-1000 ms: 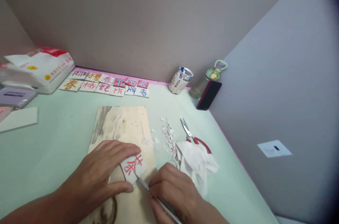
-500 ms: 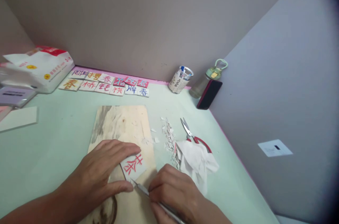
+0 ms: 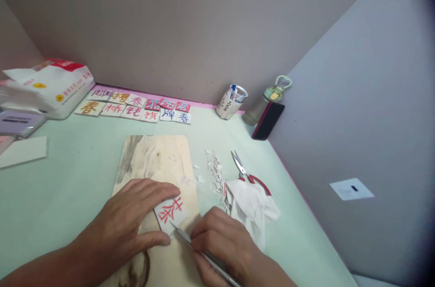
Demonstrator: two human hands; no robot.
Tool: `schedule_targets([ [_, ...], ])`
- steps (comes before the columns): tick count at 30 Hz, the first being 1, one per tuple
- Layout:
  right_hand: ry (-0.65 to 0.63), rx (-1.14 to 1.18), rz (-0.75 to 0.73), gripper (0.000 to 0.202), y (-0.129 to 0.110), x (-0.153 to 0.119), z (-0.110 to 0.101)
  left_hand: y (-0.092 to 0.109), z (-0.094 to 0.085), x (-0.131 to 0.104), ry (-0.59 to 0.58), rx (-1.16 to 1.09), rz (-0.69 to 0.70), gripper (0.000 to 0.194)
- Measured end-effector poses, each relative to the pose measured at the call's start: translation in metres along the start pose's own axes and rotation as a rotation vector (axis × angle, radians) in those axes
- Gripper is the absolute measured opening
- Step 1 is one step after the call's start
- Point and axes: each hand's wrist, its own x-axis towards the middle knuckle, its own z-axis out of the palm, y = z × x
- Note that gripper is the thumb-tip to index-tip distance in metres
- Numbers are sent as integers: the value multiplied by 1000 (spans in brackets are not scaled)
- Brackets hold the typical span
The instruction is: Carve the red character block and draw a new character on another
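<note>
A small white tile with a red character (image 3: 170, 213) lies on the wooden board (image 3: 159, 153). My left hand (image 3: 136, 214) holds it at the left, fingertips on its upper edge and thumb at its lower corner. My right hand (image 3: 226, 244) grips a slim metal carving knife (image 3: 212, 262) like a pen. The knife's fine tip touches or hovers just over the tile, below the red strokes; which of the two I cannot tell.
Right of the board are white shavings (image 3: 216, 174), a white cloth (image 3: 249, 208) and red-handled scissors (image 3: 251, 178). Behind stand a can (image 3: 229, 105), a bottle (image 3: 254, 109) and a phone (image 3: 268, 121). Lettered tiles (image 3: 134, 110) and a tissue pack (image 3: 63, 90) are at back left.
The knife tip has shifted slightly up and right, from near the tile's lower left edge to just under the red character. My left hand has stayed on the tile.
</note>
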Motion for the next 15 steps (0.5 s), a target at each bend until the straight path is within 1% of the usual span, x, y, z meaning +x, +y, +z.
schedule_targets([
  [2,-11,10,3,17,0,0,0,-2,-1,0,-11,3,1,64],
  [5,39,-33,21,16,0,-2,0,-6,-4,-2,-60,-13,36,73],
  [7,61,-82,38,15,0,-3,1,-7,-6,-3,-79,-32,27,74],
  [10,96,-124,12,16,-2,-3,5,-4,-5,-3,-42,-47,-30,65],
  [15,155,-234,-87,18,-9,3,10,6,-2,-1,35,-26,-39,56],
])
